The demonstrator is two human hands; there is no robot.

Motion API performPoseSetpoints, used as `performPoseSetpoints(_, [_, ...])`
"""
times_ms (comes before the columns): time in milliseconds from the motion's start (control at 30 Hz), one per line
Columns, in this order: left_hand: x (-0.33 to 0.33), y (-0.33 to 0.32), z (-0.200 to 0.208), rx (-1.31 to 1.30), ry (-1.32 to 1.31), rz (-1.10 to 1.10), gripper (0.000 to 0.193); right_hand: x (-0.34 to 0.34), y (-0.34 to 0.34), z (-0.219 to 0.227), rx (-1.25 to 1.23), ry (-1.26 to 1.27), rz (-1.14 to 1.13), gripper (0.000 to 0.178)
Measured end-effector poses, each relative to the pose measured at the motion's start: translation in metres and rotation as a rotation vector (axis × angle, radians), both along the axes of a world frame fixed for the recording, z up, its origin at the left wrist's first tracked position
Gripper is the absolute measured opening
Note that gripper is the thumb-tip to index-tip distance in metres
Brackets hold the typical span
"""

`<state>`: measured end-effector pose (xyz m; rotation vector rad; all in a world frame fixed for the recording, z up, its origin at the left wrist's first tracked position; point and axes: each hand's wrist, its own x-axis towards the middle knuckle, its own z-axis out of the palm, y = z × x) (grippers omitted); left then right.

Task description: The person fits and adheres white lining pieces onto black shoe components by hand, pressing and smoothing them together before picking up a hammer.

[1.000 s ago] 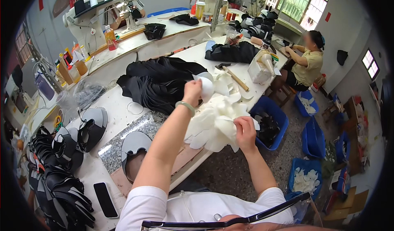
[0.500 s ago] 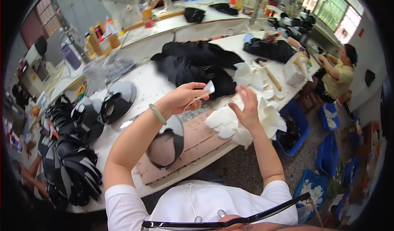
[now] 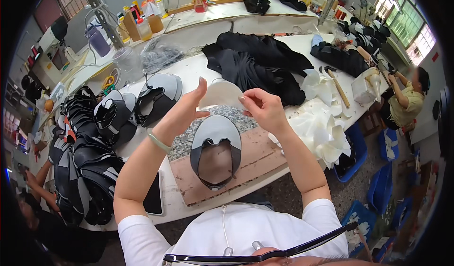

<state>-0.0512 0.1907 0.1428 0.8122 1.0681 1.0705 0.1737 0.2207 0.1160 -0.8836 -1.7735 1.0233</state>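
Observation:
Between my hands is a thin cream half-moon piece (image 3: 220, 94). My right hand (image 3: 267, 109) pinches its right edge between thumb and fingers. At its left end my left hand (image 3: 185, 107) has the fingers raised and the thumb apart; whether it touches the piece I cannot tell. Just below lies a grey and black shoe upper (image 3: 216, 130), its rounded grey end away from me, over a speckled stone slab (image 3: 182, 145) and a pinkish-brown board (image 3: 260, 153). A loose pile of white cut pieces (image 3: 321, 133) spreads by my right forearm.
Two more shoe uppers (image 3: 158, 93) stand to the left, beside a long stack of black ones (image 3: 97, 164). Black fabric (image 3: 257, 63) heaps at the back. A hammer (image 3: 339, 89) lies right of the pile. Blue bins (image 3: 379, 183) stand on the floor, and a co-worker (image 3: 407, 100) sits at far right.
The cream piece has passed from my left hand's pinch to my right hand's, and now shows its broad face. My right hand has come in from the white pile; my left fingers have spread.

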Motion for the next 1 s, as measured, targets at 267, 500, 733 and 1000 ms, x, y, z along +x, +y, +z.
performPoseSetpoints(267, [-0.022,0.004,-0.054,0.053,0.633,-0.223,0.031,-0.025,0.009,-0.05,-0.791,0.086,0.022,0.02])
performPoseSetpoints(500, [-0.025,-0.015,-0.09,-0.058,0.596,-0.163,0.041,-0.033,-0.012,-0.089,-0.897,-0.094,-0.062,0.024])
performPoseSetpoints(733, [-0.022,-0.026,-0.094,0.047,0.7,-0.134,0.042,-0.034,-0.021,-0.079,-0.818,-0.191,-0.128,0.022])
performPoseSetpoints(1000, [-0.022,-0.024,-0.099,0.074,0.788,-0.106,0.044,-0.038,-0.017,-0.072,-0.781,-0.302,-0.143,0.023])
